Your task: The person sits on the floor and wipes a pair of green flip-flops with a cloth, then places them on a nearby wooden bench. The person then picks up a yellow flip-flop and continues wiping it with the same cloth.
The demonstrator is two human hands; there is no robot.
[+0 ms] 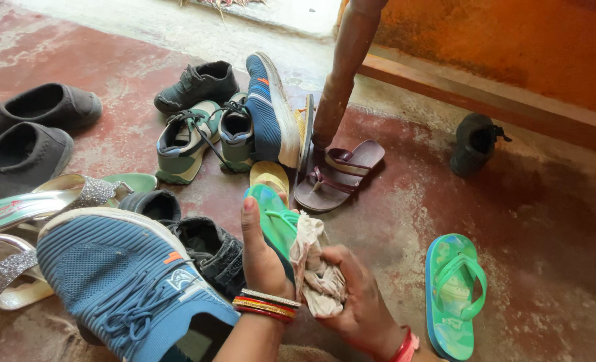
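A: Left hand [261, 258]?
B: Grip wraps the green flip-flop [274, 218], centre frame.
A: Right hand [358, 298]?
B: Grip pinches a rag [315, 268] against it. Second flip-flop [453, 295] at 4 o'clock, blue sneaker [124, 278] at 8.

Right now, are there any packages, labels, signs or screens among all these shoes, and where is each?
No packages, signs or screens.
Small orange tag: on the side of the big blue knit sneaker at lower left, a short slanted strip.
White emblem: just below that tag on the same sneaker, angular.
Small orange tag: on the second blue sneaker, standing on its side by the wooden post.
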